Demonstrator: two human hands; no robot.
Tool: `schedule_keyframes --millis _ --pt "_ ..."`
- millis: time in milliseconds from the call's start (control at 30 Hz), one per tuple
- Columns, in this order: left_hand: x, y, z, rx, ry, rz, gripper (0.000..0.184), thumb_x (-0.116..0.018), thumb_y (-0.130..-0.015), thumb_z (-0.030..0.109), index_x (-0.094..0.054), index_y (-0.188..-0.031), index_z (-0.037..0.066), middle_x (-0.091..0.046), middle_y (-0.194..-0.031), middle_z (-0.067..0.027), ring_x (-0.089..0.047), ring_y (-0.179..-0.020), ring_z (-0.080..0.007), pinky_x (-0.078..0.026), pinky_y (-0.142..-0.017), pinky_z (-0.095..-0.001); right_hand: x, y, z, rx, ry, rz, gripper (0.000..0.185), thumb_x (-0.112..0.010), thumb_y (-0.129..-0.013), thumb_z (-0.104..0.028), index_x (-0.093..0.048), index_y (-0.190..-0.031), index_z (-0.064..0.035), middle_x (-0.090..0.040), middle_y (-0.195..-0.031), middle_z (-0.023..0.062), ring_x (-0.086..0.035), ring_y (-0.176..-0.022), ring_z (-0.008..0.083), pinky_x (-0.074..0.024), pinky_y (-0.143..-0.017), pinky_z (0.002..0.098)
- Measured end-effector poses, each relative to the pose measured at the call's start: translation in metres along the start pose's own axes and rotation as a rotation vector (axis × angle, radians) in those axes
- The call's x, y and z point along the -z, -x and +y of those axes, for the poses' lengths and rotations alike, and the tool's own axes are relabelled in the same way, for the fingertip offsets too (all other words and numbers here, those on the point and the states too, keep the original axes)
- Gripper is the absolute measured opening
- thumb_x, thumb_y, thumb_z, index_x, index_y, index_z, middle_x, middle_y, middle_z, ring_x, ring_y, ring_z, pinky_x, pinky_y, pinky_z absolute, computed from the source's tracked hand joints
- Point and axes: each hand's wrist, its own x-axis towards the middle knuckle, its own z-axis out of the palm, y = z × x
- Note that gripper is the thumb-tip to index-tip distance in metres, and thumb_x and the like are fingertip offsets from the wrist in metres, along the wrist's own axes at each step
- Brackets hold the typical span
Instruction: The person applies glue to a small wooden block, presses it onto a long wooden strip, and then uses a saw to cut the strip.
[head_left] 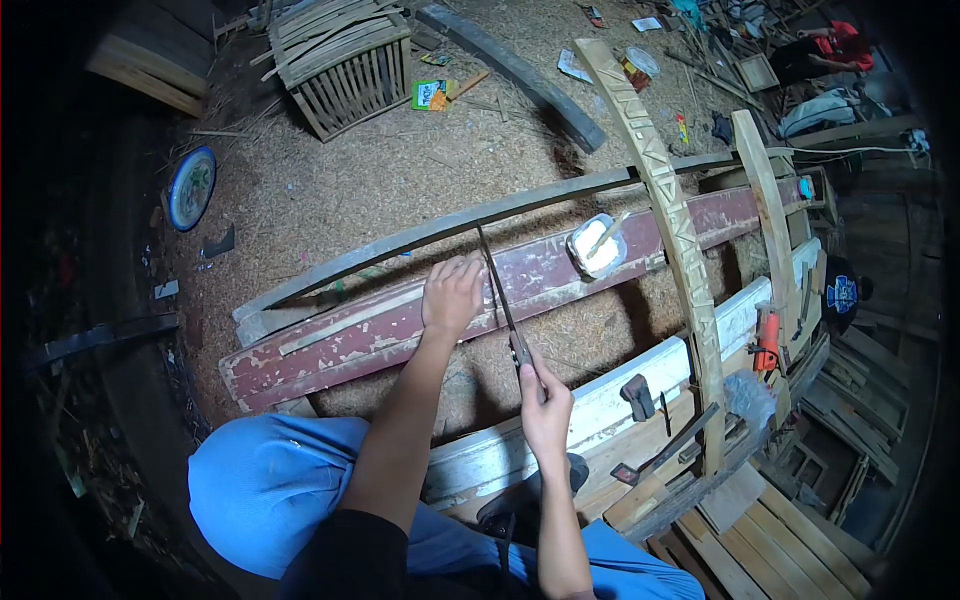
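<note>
My right hand point(546, 408) is wrapped round the handle of a long, narrow-bladed tool point(500, 285), which looks like a saw. Its blade reaches up and across the peeling maroon plank point(375, 338) to near the long grey beam point(420, 232). Just left of the blade, my left hand point(453, 295) presses down on a thin strip of wood point(350, 322) lying along the maroon plank. The fingers of that hand are bent over the strip's end. To the right, a white tub point(597, 247) with a stick in it rests on the plank.
A carved beam point(662, 180) crosses the planks at right. A white plank point(640, 380) nearer me bears a dark block point(637, 397). An orange tool point(767, 340) lies at right. A slatted crate point(350, 85) stands behind. A person in red point(845, 48) is at upper right.
</note>
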Motion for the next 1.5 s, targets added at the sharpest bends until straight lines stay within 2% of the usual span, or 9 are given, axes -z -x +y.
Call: schedule_keyframes --millis 167,733,867,933,1000,1133,1233,1333,1500 --pt "0.003 -0.001 0.004 -0.023 0.026 0.093 0.014 -0.063 -0.095 0.017 -0.068 -0.103 0.006 -0.074 -0.110 -0.0093 -0.067 -0.109 -0.0272 -0.050 -0.097 -0.0424 -0.014 -0.045 -0.036 0.037 0.202 -0.028 0.039 -0.058 -0.105 -0.025 -0.067 -0.134 -0.0007 -0.068 -0.121 0.0319 -0.068 -0.117 0.0416 -0.0526 -0.097 0.0419" --pt "0.001 -0.001 -0.001 -0.004 -0.022 0.020 0.018 -0.062 -0.097 0.020 -0.070 -0.106 0.008 -0.074 -0.122 -0.0059 -0.067 -0.113 -0.0240 -0.049 -0.101 -0.0394 0.010 -0.014 -0.041 -0.041 0.142 -0.057 0.038 -0.058 -0.105 -0.023 -0.067 -0.134 -0.0012 -0.071 -0.119 0.0296 -0.070 -0.116 0.0388 -0.0530 -0.097 0.0407" --pt "0.003 -0.001 0.001 -0.015 -0.043 0.009 0.018 -0.062 -0.097 0.020 -0.070 -0.107 0.008 -0.074 -0.122 -0.0064 -0.067 -0.113 -0.0240 -0.049 -0.101 -0.0397 0.013 -0.002 -0.036 -0.003 0.257 0.003 0.040 -0.061 -0.104 -0.020 -0.064 -0.135 0.0047 -0.077 -0.090 0.0167 -0.056 -0.074 0.0089 -0.0502 -0.070 0.0305" --pt "0.001 -0.002 0.000 -0.033 -0.017 0.061 0.016 -0.064 -0.095 0.018 -0.069 -0.106 0.007 -0.074 -0.115 -0.0085 -0.067 -0.111 -0.0261 -0.050 -0.099 -0.0413 0.006 -0.018 -0.052 -0.032 0.240 -0.057 0.038 -0.058 -0.104 -0.023 -0.066 -0.136 -0.0031 -0.071 -0.110 0.0310 -0.070 -0.107 0.0439 -0.0543 -0.092 0.0446" --pt "0.001 -0.001 0.002 -0.049 0.009 0.111 0.015 -0.065 -0.094 0.015 -0.068 -0.105 0.006 -0.074 -0.109 -0.0105 -0.068 -0.109 -0.0282 -0.050 -0.097 -0.0429 -0.002 -0.033 -0.044 0.118 0.208 -0.020 0.038 -0.058 -0.104 -0.023 -0.067 -0.135 -0.0035 -0.071 -0.106 0.0320 -0.070 -0.104 0.0465 -0.0543 -0.090 0.0458" --pt "-0.002 0.000 -0.004 -0.040 0.014 0.077 0.017 -0.065 -0.093 0.017 -0.069 -0.106 0.007 -0.074 -0.117 -0.0082 -0.067 -0.111 -0.0267 -0.050 -0.099 -0.0417 0.010 -0.027 -0.067 -0.028 0.257 -0.103 0.038 -0.058 -0.102 -0.020 -0.066 -0.135 -0.0019 -0.070 -0.106 0.0329 -0.072 -0.100 0.0445 -0.0552 -0.088 0.0451" --pt "-0.004 0.002 -0.004 -0.045 -0.007 0.062 0.017 -0.064 -0.094 0.019 -0.069 -0.107 0.009 -0.074 -0.122 -0.0056 -0.066 -0.113 -0.0247 -0.049 -0.100 -0.0405 0.005 -0.019 -0.058 0.194 0.315 -0.023 0.038 -0.060 -0.102 -0.016 -0.066 -0.133 0.0047 -0.074 -0.088 0.0176 -0.058 -0.071 0.0121 -0.0514 -0.070 0.0312" --pt "0.001 0.000 -0.003 -0.026 0.007 0.079 0.017 -0.065 -0.092 0.016 -0.069 -0.106 0.007 -0.074 -0.119 -0.0070 -0.066 -0.111 -0.0258 -0.050 -0.098 -0.0414 -0.002 -0.029 -0.073 -0.009 0.247 -0.071 0.039 -0.059 -0.100 -0.018 -0.066 -0.134 0.0014 -0.069 -0.106 0.0350 -0.071 -0.102 0.0454 -0.0547 -0.089 0.0462" --pt "0.002 -0.002 -0.001 -0.029 0.032 0.086 0.016 -0.065 -0.091 0.014 -0.070 -0.105 0.006 -0.074 -0.118 -0.0079 -0.067 -0.109 -0.0259 -0.051 -0.096 -0.0417 0.013 -0.025 -0.082 0.002 0.172 -0.094 0.044 -0.067 -0.095 -0.008 -0.063 -0.136 0.0073 -0.077 -0.113 0.0212 -0.072 -0.103 0.0169 -0.0539 -0.093 0.0316"
